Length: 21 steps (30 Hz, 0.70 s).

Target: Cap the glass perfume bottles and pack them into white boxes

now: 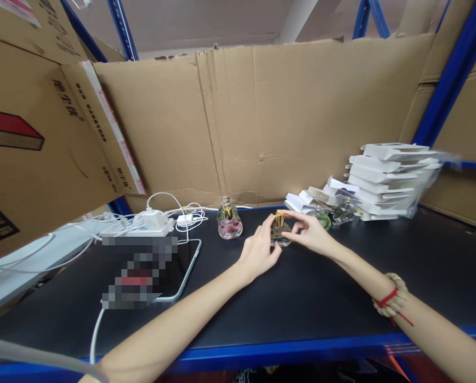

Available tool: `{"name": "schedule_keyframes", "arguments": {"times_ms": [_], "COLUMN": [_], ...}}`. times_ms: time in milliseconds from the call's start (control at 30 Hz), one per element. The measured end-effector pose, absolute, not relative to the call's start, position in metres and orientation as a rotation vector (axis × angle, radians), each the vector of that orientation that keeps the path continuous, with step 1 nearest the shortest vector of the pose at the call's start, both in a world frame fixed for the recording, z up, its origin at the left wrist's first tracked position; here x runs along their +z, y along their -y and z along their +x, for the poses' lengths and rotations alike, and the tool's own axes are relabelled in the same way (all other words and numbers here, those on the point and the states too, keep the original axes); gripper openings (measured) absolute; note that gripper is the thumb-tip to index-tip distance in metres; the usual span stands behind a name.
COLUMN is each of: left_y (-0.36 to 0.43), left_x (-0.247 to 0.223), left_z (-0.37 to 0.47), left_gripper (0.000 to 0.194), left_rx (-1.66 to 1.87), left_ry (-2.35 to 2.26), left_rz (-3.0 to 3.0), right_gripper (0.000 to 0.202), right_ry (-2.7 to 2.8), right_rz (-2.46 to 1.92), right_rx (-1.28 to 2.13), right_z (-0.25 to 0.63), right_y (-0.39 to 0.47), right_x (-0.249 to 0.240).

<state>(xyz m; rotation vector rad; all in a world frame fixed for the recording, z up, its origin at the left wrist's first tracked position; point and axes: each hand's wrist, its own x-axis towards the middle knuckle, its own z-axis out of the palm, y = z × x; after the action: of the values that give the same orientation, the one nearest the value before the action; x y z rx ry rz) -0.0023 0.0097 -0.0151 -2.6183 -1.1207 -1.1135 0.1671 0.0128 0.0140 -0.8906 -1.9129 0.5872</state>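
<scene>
A clear glass perfume bottle (pixel 281 234) with a gold collar stands upright on the black shelf top between my hands. My left hand (pixel 261 249) grips its left side, fingers curled and thumb near the base. From the right, my right hand (pixel 312 231) is closed on it, with a fingertip up at the gold collar and the thumb by the glass. My fingers hide part of the bottle. Left of my hands stands a second perfume bottle (pixel 230 226), pink and green with a gold neck. Behind my right hand are a green glass bottle (pixel 323 218) and a clear glass bottle (pixel 344 213).
White boxes (pixel 385 183) are stacked at the right, with loose white cartons (pixel 310 199) beside them. A tablet (pixel 186 271), partly pixelated, lies at the left near a power strip (pixel 152 223) and tangled white cables. Cardboard (pixel 238 127) walls the back; a blue rail (pixel 262 348) edges the front.
</scene>
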Motion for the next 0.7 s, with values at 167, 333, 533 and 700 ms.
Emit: {"name": "schedule_keyframes", "arguments": {"times_ms": [167, 333, 533, 700], "left_y": [-0.008, -0.004, -0.008, -0.003], "left_x": [-0.016, -0.011, -0.016, -0.016], "left_z": [0.000, 0.003, 0.005, 0.011], "left_gripper": [0.050, 0.037, 0.045, 0.053], "left_rx": [-1.253, -1.043, -0.859, -0.541], "left_ry": [0.769, 0.509, 0.686, 0.936], "left_rz": [-2.260, -2.204, -2.132, -2.088], "right_gripper": [0.069, 0.063, 0.044, 0.044], "right_ry": [1.997, 2.116, 2.108, 2.094], "right_rz": [-0.889, -0.773, -1.108, -1.059], "right_rx": [0.737, 0.786, 0.930, 0.822], "right_z": [0.160, 0.153, 0.152, 0.154], "right_y": [-0.013, -0.015, -0.015, -0.014], "right_x": [0.009, 0.001, -0.001, 0.003]}}
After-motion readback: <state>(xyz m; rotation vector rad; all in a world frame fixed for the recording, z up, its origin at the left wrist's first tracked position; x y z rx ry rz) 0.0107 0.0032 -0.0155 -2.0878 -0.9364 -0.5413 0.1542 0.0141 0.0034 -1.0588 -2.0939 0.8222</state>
